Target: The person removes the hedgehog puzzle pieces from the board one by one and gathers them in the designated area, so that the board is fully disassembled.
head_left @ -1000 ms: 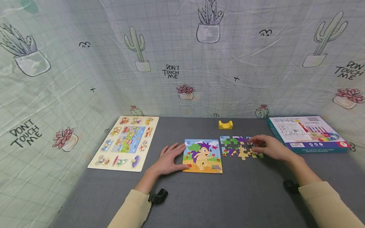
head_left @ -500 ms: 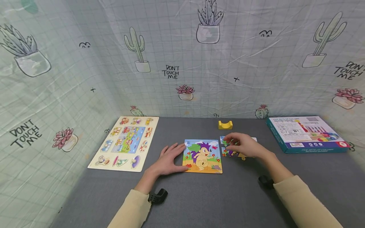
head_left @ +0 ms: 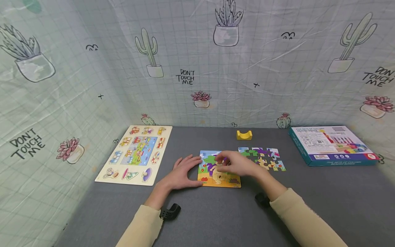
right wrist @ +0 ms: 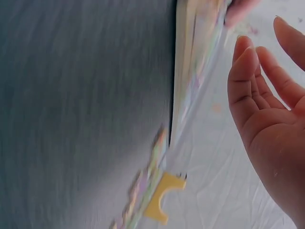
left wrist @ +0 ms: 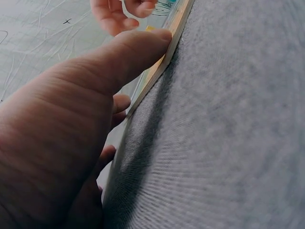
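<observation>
My left grip blocks the puzzle's left edge, my right grip its upper right. Between my forearms, the near desk offers open passage. Loose pieces obstruct rightward; a narrow lane separates them from the box. Behind, the yellow block stands before the cloth.

Saw on the table a board at left, a puzzle midway, left hand at its left edge, right hand above, pieces just right, a block behind those, a box far right; behind everything, a curtain.
</observation>
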The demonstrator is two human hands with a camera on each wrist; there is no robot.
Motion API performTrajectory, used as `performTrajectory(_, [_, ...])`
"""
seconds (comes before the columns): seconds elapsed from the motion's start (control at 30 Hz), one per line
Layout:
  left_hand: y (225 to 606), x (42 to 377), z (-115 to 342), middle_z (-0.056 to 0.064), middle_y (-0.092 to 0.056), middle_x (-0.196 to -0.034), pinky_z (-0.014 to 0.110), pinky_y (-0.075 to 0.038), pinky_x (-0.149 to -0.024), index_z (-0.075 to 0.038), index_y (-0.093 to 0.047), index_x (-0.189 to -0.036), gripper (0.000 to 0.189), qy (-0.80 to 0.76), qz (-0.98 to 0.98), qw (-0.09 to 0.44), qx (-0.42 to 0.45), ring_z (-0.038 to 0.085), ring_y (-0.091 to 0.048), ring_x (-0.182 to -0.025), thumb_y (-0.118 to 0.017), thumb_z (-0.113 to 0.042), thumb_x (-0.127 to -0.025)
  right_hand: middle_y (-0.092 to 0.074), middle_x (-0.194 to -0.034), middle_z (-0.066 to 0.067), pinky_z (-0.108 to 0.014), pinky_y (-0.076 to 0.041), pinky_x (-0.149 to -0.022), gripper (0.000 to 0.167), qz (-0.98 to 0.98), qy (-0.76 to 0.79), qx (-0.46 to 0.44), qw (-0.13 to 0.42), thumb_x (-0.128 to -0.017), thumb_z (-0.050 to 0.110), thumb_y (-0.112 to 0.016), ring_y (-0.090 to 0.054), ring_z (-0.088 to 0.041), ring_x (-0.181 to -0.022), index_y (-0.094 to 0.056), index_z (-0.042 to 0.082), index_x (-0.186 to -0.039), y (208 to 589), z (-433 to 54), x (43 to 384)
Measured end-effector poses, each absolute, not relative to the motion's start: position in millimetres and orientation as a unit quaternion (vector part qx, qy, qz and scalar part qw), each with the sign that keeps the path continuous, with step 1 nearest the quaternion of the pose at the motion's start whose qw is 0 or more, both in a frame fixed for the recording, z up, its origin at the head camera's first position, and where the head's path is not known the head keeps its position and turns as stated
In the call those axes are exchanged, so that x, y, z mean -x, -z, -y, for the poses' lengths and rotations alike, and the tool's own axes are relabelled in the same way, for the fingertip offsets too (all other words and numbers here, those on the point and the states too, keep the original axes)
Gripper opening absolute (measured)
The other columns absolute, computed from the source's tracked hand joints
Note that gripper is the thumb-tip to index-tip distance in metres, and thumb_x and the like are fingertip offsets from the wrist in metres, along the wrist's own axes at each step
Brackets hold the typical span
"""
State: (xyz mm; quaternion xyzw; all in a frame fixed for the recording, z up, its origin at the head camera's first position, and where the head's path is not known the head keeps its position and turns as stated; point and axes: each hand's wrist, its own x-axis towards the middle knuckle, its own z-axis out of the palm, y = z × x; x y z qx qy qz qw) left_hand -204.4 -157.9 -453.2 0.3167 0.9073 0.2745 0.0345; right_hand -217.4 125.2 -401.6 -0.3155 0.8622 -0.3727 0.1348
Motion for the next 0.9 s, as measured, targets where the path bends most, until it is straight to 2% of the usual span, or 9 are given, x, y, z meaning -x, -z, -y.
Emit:
performTrajectory(0.23, [452,204,159,0.004,-0.042,-0.157,0.063,-0.008,-0.115,-0.011,-0.051,-0.15,0.081,-0.261,-0.91,0.034,-0.321,0.034,-0.024,-0.149,-0.076,-0.052,-0.084,-0.066,-0.097,0.001,-0.027,-0.053,-0.069,0.029,-0.863,0.358,0.315,0.164,-0.094,0.016,-0.073,-0.06,-0.012,-0.078,-0.068,0.001,-0.118,409,-102,214])
performTrajectory(0.53, [451,202,159,0.003,-0.041,-0.158,0.062,-0.008,-0.115,-0.013,-0.049,-0.151,0.082,-0.264,-0.909,0.036,-0.321,0.032,-0.023,-0.149,-0.075,-0.053,-0.084,-0.064,-0.095,-0.002,-0.03,-0.052,-0.077,0.035,-0.879,0.336,0.288,0.175,-0.091,0.015,-0.077,-0.057,-0.014,-0.082,-0.066,-0.001,-0.12,409,-85,210])
performTrajectory(0.9, [453,204,160,0.004,-0.041,-0.158,0.063,-0.007,-0.115,-0.012,-0.049,-0.151,0.083,-0.264,-0.908,0.037,-0.324,0.034,-0.023,-0.149,-0.076,-0.052,-0.084,-0.059,-0.09,-0.003,-0.031,-0.05,-0.069,0.04,-0.895,0.311,0.263,0.181,-0.087,0.018,-0.081,-0.055,-0.017,-0.075,-0.064,0.0,-0.119,409,-74,207])
